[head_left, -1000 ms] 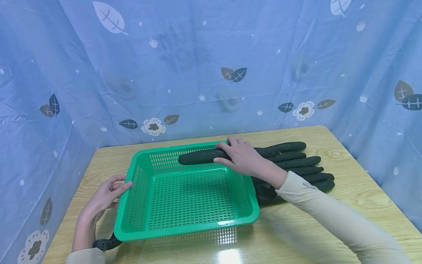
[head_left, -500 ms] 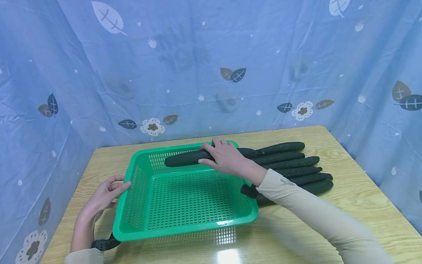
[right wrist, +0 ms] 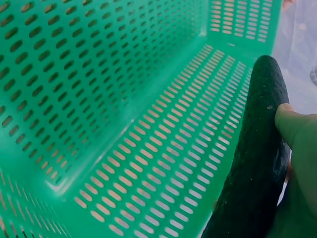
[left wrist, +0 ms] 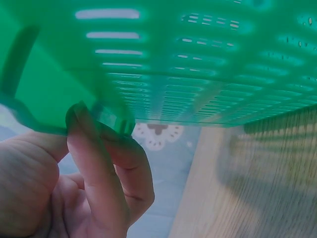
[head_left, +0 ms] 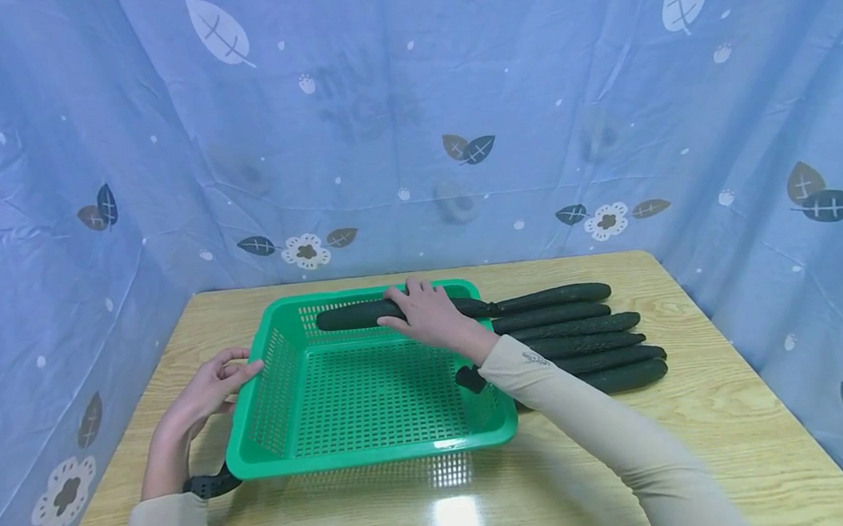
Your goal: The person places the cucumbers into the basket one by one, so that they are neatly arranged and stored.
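My right hand (head_left: 426,317) grips a long dark green cucumber (head_left: 354,316) around its middle, over the back part of a green plastic basket (head_left: 374,458). In the right wrist view the cucumber (right wrist: 255,158) slants above the slotted basket floor, with the thumb along its side. My left hand (head_left: 210,390) holds the basket's left rim. The left wrist view has its fingers (left wrist: 96,163) curled up under that rim, pinching it from outside. Inside the basket only bare slotted floor shows. Several more cucumbers (head_left: 594,344) lie side by side on the table right of the basket, partly hidden by the right forearm.
The wooden table (head_left: 324,522) carries the basket and the cucumbers. A blue curtain (head_left: 393,115) with leaf and flower prints hangs behind and on both sides. The basket's right rim overlaps the stem ends of the cucumbers in the head view.
My right hand has carried the cucumber left, from near the basket's right end further over its back part. The left hand and the basket have stayed in place.
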A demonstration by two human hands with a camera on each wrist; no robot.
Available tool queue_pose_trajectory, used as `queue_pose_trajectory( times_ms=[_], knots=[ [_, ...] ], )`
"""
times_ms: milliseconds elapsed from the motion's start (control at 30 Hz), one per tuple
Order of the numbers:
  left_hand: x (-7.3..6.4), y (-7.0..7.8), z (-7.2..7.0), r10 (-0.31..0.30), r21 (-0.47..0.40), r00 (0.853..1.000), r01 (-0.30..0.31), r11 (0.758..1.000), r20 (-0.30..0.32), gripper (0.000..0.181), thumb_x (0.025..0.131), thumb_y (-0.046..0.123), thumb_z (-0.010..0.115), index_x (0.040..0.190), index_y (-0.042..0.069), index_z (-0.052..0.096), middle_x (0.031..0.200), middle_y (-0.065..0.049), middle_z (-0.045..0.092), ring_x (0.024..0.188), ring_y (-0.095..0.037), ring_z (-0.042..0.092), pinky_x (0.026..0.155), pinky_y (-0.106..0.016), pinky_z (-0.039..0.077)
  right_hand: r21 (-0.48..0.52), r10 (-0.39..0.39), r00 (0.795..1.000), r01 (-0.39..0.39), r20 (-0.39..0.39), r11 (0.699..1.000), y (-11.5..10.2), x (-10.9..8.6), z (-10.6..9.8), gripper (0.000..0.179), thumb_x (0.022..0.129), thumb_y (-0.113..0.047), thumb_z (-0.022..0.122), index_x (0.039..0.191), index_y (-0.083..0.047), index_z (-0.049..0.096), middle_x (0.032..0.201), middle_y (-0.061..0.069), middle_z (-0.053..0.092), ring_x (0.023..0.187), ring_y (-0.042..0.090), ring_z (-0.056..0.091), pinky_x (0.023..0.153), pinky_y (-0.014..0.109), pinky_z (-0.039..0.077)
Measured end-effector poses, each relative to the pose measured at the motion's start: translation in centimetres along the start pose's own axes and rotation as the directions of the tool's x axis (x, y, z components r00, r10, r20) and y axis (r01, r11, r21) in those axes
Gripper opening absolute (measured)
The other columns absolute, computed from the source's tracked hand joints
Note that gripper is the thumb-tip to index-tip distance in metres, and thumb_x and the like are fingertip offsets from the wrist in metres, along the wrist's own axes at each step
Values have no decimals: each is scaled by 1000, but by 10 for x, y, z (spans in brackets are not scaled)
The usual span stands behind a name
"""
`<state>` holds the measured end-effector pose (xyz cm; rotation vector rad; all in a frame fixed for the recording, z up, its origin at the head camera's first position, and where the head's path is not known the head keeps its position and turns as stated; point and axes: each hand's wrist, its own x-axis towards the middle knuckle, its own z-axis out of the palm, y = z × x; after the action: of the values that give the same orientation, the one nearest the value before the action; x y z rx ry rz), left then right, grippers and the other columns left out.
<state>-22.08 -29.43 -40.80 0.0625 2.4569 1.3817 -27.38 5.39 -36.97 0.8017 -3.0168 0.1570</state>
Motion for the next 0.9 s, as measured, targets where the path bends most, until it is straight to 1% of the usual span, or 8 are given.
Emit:
queue_pose_trajectory(
  times_ms=[33,167,333,400,533,633,767,900],
  knots=[
    [0,0,0,0,2,1000,0,1000,-1,69,95,44,48,142,2,22,110,-14,48,79,-13,45,64,-34,46,-17,2,1000,-2,5,1000,-1,2,1,54,94,-56,35,136,-23,39,119,13,43,98,28,45,79,41,39],
    [1,1,0,3,13,1000,-3,1000,-3,70,95,45,48,142,1,22,121,-21,45,94,-17,47,67,-34,48,-75,1,1000,0,4,997,-5,10,6,54,94,-57,34,136,-23,39,118,12,42,92,26,42,75,38,37],
    [-1,2,0,9,-12,1000,-9,1000,-1,69,95,44,48,142,0,22,123,-24,49,85,-15,56,67,-34,51,-135,15,1000,-17,-17,991,-12,19,13,54,93,-58,33,134,-23,40,117,12,44,88,24,42,73,36,36],
    [-1,2,-1,11,-17,1000,-11,1000,1,68,95,43,48,141,0,22,121,-22,51,80,-11,56,66,-35,51,-157,23,1000,-25,-17,987,-15,23,16,55,93,-59,33,135,-24,39,117,11,44,89,24,42,73,35,36],
    [0,2,0,13,-9,1000,-13,1000,3,69,95,43,48,141,-1,22,118,-20,51,80,-10,54,65,-34,50,-179,13,1000,-17,-21,984,-20,28,24,54,93,-59,31,134,-25,39,115,10,44,87,23,41,71,33,34],
    [0,1,0,4,-6,1000,-4,1000,-2,69,94,45,49,141,0,22,116,-20,51,76,-10,52,63,-34,49,-189,-1,1000,-5,-28,982,-23,31,33,53,93,-59,31,134,-26,39,111,9,44,84,22,40,69,33,34],
    [-1,0,0,-3,-1,1000,3,1000,-4,69,94,46,49,140,2,23,120,-21,47,78,-12,49,63,-34,48,-193,-18,999,9,-44,981,-26,33,47,54,93,-59,31,135,-27,39,112,9,44,87,23,41,73,35,38],
    [-2,0,0,2,0,1000,-2,1000,3,69,94,46,48,140,2,23,123,-23,46,83,-13,51,66,-34,49,-209,-40,996,22,-79,978,-29,33,57,52,92,-59,35,133,-26,41,112,9,44,89,23,43,74,37,41]
  ],
)
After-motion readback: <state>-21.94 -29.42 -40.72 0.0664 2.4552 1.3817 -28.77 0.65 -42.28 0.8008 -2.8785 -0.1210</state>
